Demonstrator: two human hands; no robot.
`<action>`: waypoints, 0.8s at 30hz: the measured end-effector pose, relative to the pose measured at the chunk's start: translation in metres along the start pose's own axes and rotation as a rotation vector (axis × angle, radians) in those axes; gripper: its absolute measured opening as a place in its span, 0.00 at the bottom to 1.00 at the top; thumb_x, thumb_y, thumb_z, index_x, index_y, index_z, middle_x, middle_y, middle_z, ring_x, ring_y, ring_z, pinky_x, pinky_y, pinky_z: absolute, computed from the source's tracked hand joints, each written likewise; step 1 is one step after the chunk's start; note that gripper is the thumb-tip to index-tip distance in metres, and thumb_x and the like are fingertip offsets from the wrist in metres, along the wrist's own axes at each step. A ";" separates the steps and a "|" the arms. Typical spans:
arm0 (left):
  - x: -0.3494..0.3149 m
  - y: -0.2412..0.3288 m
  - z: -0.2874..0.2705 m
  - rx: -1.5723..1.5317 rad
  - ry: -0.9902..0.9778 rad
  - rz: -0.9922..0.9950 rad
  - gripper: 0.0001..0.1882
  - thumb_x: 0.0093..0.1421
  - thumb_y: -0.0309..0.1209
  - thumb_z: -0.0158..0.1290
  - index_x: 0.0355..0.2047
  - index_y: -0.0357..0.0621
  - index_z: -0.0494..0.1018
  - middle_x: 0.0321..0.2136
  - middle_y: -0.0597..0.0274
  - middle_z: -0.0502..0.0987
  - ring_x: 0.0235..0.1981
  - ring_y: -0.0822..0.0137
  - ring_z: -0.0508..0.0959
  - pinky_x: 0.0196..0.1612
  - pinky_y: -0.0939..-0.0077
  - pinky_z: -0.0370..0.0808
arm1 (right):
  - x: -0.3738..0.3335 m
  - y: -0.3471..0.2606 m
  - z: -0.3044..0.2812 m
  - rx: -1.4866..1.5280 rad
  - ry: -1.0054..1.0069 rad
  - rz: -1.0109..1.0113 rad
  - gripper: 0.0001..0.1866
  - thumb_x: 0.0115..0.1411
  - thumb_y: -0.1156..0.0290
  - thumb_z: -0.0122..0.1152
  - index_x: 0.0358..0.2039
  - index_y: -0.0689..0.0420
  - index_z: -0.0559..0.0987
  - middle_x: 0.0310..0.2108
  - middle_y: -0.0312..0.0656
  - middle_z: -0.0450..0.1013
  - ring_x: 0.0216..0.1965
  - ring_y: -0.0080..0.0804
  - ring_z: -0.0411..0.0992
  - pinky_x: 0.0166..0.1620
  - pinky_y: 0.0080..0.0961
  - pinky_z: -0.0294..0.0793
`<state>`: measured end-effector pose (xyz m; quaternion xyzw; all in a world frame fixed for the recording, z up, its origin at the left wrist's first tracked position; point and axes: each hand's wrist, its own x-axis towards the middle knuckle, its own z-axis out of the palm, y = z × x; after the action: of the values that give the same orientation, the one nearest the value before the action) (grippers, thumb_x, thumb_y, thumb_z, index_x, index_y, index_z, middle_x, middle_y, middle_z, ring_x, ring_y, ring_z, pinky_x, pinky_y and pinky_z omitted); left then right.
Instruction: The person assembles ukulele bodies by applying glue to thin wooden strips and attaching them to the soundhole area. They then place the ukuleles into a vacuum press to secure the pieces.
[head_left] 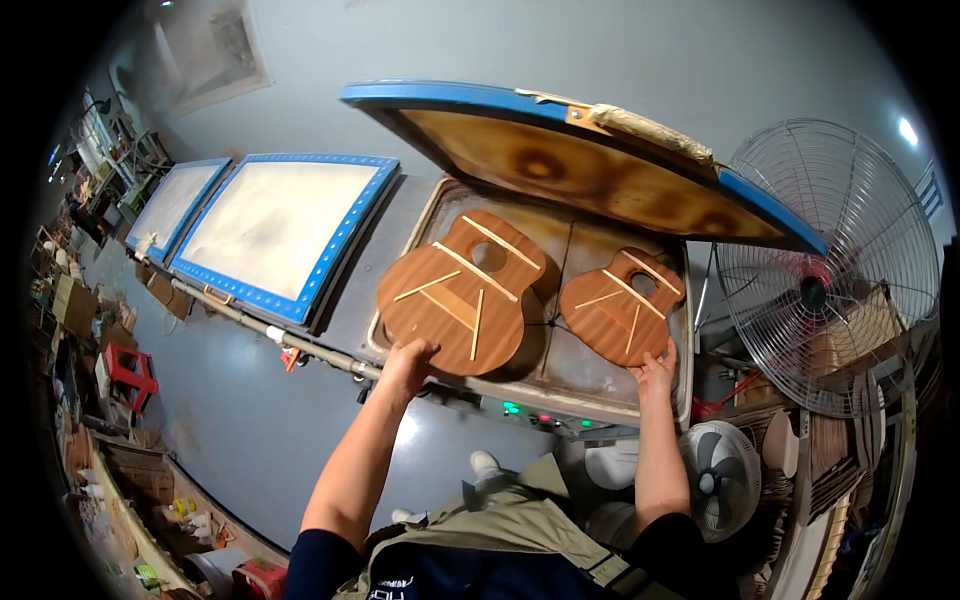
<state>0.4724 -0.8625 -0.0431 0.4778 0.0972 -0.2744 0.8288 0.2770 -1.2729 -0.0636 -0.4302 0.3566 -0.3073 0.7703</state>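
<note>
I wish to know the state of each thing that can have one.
Larger guitar-shaped board: held, braced face up
Smaller guitar-shaped board: braced face up
Left hand: gripping larger board
Right hand: touching smaller board's edge
Blue-edged lid: raised, tilted
Small fan: apparently still
Large fan: motion unclear
Small lights: lit

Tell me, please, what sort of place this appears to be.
Probably a guitar-making workshop: a large wooden panel and a smaller panel, both guitar-shaped, in front of a raised blue-framed lid, with thin brown boards stacked at the right.
</note>
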 end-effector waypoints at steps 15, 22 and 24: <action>0.081 -0.042 0.071 0.993 0.530 0.381 0.60 0.46 0.44 0.68 0.66 0.37 0.38 0.60 0.32 0.44 0.63 0.40 0.45 0.65 0.53 0.43 | -0.049 -0.260 0.260 -1.169 -0.230 -1.504 0.27 0.49 0.60 0.70 0.47 0.58 0.74 0.43 0.47 0.72 0.42 0.45 0.72 0.44 0.35 0.71; -0.035 -0.042 0.002 1.019 0.474 0.741 0.42 0.49 0.25 0.59 0.63 0.42 0.51 0.58 0.44 0.51 0.60 0.46 0.53 0.62 0.57 0.54 | -0.096 -0.181 0.208 -1.207 -0.353 -1.488 0.24 0.34 0.69 0.74 0.37 0.56 0.79 0.37 0.42 0.77 0.35 0.42 0.76 0.37 0.33 0.76; -0.057 -0.058 -0.040 1.017 0.536 0.602 0.38 0.49 0.23 0.57 0.61 0.44 0.55 0.56 0.47 0.54 0.58 0.49 0.56 0.56 0.60 0.63 | -0.119 -0.151 0.178 -1.400 -0.524 -1.504 0.28 0.30 0.68 0.73 0.38 0.57 0.78 0.35 0.44 0.74 0.33 0.41 0.74 0.36 0.32 0.74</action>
<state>0.3979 -0.8305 -0.0828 0.8689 0.0204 0.0866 0.4869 0.3300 -1.1679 0.1703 -0.9408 -0.0810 -0.3287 0.0152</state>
